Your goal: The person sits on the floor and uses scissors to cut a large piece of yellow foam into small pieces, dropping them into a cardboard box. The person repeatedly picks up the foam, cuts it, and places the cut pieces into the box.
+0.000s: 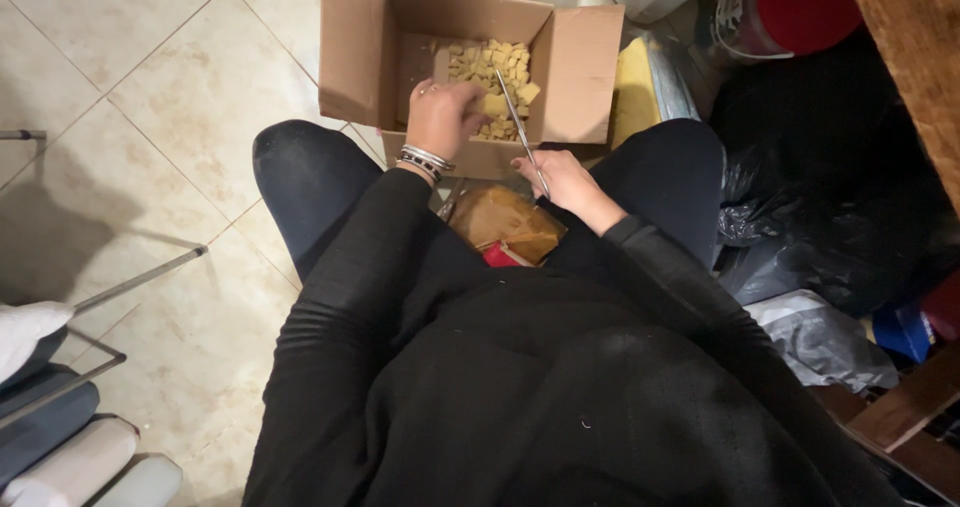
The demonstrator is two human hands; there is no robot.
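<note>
From the head view we look down over our black sleeves and dark trousers at an open brown cardboard box (365,52) standing on the tiled floor (130,97) just beyond our knees, its flaps spread outward. Its bottom is strewn with small pale yellow chunks (492,67), roughly cubic and piled loosely toward the right side. Our left hand (440,117), with bracelets at the wrist, reaches over the near edge of the box, its grip curled shut on one of the yellow pieces. Our right hand (560,179) has its grip closed around the handle of metal scissors (520,127), whose blades point up into the box. Between our thighs lies a crinkled brown wrapper (505,222) with a red packet (500,257) beneath it.
</note>
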